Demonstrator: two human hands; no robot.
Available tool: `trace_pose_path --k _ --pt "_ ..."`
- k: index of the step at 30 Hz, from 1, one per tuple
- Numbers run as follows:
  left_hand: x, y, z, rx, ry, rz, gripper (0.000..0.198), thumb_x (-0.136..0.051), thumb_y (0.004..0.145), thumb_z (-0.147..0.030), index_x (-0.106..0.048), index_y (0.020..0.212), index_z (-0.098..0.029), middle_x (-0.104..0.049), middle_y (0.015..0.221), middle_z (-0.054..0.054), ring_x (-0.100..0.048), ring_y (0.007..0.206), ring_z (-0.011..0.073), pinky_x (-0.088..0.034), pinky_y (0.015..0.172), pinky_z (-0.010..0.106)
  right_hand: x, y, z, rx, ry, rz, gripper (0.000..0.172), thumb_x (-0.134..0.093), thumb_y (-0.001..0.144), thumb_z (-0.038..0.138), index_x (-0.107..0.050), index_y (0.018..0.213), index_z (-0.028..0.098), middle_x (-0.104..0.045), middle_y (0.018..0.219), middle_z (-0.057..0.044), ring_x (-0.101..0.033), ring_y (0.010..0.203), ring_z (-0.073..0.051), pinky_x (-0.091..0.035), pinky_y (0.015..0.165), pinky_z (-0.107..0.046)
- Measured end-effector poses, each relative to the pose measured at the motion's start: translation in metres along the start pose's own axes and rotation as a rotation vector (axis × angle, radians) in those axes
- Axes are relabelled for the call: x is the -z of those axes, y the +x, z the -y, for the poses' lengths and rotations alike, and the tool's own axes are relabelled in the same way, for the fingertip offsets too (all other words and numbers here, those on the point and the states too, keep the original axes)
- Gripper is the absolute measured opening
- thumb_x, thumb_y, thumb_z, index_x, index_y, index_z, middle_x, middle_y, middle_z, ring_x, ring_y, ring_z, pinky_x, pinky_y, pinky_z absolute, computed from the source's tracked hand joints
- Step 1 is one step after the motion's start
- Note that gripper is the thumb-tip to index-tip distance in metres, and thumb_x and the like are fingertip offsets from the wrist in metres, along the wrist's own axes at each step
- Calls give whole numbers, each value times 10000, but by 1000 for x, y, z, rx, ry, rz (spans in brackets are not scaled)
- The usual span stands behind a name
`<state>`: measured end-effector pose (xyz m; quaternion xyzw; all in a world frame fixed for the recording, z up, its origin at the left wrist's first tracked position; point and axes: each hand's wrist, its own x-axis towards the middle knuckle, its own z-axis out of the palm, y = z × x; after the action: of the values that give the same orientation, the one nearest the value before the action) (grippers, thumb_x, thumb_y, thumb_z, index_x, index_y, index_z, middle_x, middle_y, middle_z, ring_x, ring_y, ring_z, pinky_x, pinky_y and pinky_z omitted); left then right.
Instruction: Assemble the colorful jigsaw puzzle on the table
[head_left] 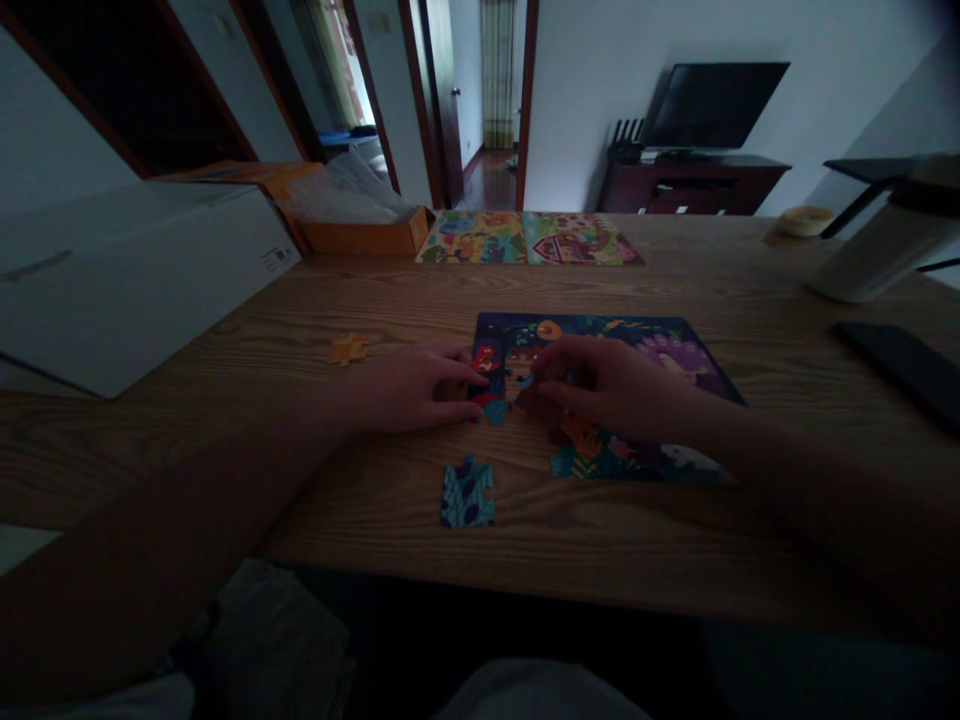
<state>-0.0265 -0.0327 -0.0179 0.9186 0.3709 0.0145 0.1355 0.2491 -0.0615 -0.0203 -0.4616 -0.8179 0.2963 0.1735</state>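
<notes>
A partly joined jigsaw puzzle [630, 325] with a dark blue undersea-like picture lies on the table, a gap showing at its lower left. My left hand [420, 390] rests by the puzzle's left edge, fingers apart and fingertips touching the pieces there. Over the gap, my right hand [622, 385] pinches a dark puzzle piece [538, 402], partly hidden by the fingers. A loose teal piece with dark ovals [468, 493] lies nearer to me. Left of my left hand is a loose orange piece [349, 348].
Two bright picture puzzles [480, 238] lie at the table's far edge. Beside them stand an orange box [360, 237] with clear plastic and a white box [150, 270]. To the right are a black phone-like slab [900, 365], a pale tumbler [877, 245] and a tape roll [806, 220].
</notes>
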Motion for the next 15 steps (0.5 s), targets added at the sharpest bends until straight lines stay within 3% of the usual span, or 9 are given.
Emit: trace_pose_path --k 8,15 --pt "-7 9 -5 -38 -10 -17 499 -723 893 -440 -652 1369 -311 -581 1460 46 -579 1296 270 -422 1108 383 -8 2 -4 100 22 116 346 -393 1046 286 -697 1208 258 -761 965 -35 -702 787 -177 -538 708 -293" --pt "-3 4 -19 -31 -38 -23 736 -813 761 -576 -618 1407 -281 -645 1370 80 -601 1247 302 -432 1058 389 -11 -18 22 202 -73 160 353 -551 978 297 -673 1309 307 -767 1107 -30 -714 894 -204 -528 757 -298"
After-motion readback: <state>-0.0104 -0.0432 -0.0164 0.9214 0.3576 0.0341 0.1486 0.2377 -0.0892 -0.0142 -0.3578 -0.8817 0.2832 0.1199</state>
